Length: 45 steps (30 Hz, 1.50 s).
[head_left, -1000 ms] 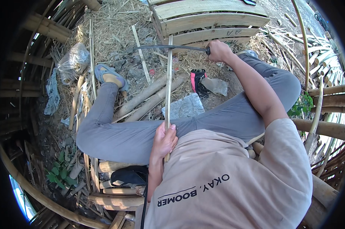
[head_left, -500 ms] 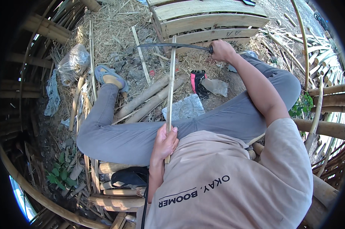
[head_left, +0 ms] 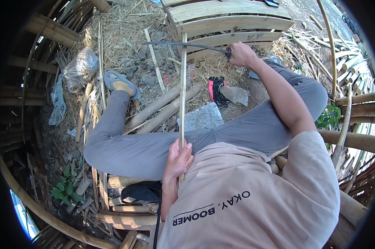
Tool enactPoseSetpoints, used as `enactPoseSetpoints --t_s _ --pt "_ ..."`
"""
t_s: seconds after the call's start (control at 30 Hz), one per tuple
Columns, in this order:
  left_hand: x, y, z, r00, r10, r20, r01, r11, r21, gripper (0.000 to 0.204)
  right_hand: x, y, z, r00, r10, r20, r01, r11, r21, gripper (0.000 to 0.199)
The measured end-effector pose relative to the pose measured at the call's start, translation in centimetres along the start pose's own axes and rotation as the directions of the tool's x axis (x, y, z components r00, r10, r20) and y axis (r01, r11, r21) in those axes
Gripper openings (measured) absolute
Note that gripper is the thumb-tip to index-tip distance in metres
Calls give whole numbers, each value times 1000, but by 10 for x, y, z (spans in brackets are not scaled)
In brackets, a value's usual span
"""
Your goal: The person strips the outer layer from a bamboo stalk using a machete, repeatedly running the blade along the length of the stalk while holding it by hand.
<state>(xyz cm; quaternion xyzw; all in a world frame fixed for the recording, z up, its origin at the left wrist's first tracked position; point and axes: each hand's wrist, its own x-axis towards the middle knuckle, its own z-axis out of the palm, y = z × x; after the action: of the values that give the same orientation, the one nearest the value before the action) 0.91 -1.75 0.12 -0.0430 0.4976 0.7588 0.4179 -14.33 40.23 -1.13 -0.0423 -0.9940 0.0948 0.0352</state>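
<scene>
My left hand (head_left: 178,159) is closed around the near end of a long, narrow bamboo strip (head_left: 182,99), close to my belly. The strip points away from me, its far end in front of a slatted wooden crate. In my right hand (head_left: 241,54) is the dark handle of a long-bladed knife, like a machete. Its thin, slightly curved blade (head_left: 208,46) reaches left and crosses the strip near its far end. Whether the edge bites into the strip, I cannot tell.
The slatted crate (head_left: 233,23) stands ahead. Two bamboo poles (head_left: 162,108), a grey stone block (head_left: 202,117) and a red-and-black item (head_left: 216,89) lie between my legs. A clear plastic bag (head_left: 83,68) sits at left; cut bamboo (head_left: 357,68) is piled at right.
The strip's far end has swung slightly left and away from me. The blade has shifted a little the same way, its tip farther out. Both hands keep their hold.
</scene>
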Motion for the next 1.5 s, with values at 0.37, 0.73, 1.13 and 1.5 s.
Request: enactPoseSetpoints --t_s 0.37,0.73,1.13,1.5 --pt "6 5 1 996 -81 -25 82 996 19 17 -8 -29 -15 986 -66 150 96 975 -202 20" --pt "19 10 10 999 -42 -24 44 995 95 16 -20 -58 -12 977 -156 148 174 977 -121 21" --pt "27 20 16 989 -141 -51 135 986 -99 16 -25 -51 15 968 -123 219 109 991 75 25" --pt "30 14 9 992 -121 -27 117 987 -113 18 -24 -51 13 969 -120 217 102 991 90 23"
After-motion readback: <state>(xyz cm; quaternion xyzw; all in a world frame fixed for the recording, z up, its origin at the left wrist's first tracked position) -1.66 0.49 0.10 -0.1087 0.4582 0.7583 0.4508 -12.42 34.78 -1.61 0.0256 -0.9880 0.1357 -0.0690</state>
